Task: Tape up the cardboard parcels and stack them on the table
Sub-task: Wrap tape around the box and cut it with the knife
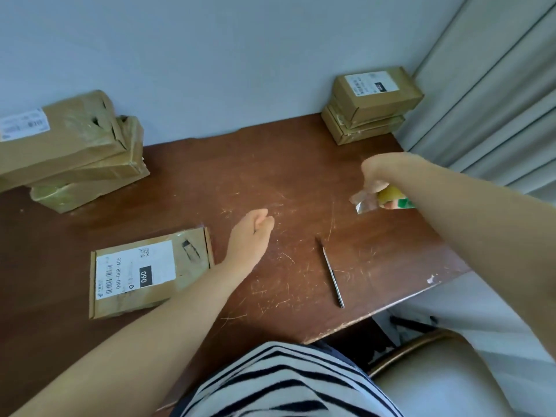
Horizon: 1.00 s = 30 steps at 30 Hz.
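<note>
Scratched brown table (210, 182): left grip (251, 233) lies relaxed mid-table, right grip (376, 173) grasps tape roll (388, 195) near right edge.

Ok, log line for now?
left hand: open over brown wooden table | right hand: grips yellow-green tape roll | flat labelled cardboard parcel: unstacked

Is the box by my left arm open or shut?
Shut: the box lies flat with its labelled lid down; no flap stands up.

A scratched brown wooden surface (301, 164) carries a slim dark pen-like tool (331, 272). Left of the tool lies a flat labelled parcel (150, 272). Far beyond the tool, leftward, sits a pile of crumpled parcels (75, 152); beyond it, rightward, a neat stack of parcels (373, 106).
</note>
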Motion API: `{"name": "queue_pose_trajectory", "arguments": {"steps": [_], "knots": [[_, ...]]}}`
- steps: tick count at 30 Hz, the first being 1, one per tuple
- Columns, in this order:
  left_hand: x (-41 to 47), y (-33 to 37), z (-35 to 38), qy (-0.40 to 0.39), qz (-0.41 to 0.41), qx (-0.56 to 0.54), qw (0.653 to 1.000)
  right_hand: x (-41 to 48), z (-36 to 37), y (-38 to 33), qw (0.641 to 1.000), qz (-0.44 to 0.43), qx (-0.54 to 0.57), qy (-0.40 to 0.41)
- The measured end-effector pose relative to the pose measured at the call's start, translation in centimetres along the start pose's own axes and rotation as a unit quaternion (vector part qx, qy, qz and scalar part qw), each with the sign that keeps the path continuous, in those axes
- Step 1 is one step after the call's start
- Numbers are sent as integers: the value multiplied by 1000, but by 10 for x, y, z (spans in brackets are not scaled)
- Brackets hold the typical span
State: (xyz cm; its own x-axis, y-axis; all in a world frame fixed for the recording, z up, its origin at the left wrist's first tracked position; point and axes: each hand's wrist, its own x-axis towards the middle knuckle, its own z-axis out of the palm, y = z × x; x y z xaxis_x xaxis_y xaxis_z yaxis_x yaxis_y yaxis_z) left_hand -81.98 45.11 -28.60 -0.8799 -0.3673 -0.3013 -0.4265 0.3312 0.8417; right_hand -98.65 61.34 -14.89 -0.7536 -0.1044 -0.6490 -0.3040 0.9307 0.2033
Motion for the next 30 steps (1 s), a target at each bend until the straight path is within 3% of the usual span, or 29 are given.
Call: {"name": "queue_pose_trajectory", "arguments": {"steps": [4, 7, 10, 13, 16, 22, 27, 30], "knots": [[4, 26, 11, -120, -106, -224, 961, -15, -1, -2, 997, -54, 44, 18], [10, 37, 8, -171, -98, -282, 939, -26, 21, -24, 969, -89, 232, -1], [11, 31, -8, -137, -67, -296, 943, -30, 46, -55, 941, -107, 321, 0], [9, 13, -29, -44, -49, -287, 956, -34, 58, -86, 914, -120, 387, -27], [9, -3, -50, 4, -53, -281, 958, -37, 66, -108, 852, -129, 500, -83], [18, -14, -98, -10, -34, -209, 977, -45, 95, -148, 700, -177, 673, -160], [29, -34, -126, 13, -74, -179, 981, -57, 117, -166, 723, -238, 641, -100], [38, -48, -141, -1, -84, -137, 987, -77, 127, -183, 706, -236, 666, -39]]}}
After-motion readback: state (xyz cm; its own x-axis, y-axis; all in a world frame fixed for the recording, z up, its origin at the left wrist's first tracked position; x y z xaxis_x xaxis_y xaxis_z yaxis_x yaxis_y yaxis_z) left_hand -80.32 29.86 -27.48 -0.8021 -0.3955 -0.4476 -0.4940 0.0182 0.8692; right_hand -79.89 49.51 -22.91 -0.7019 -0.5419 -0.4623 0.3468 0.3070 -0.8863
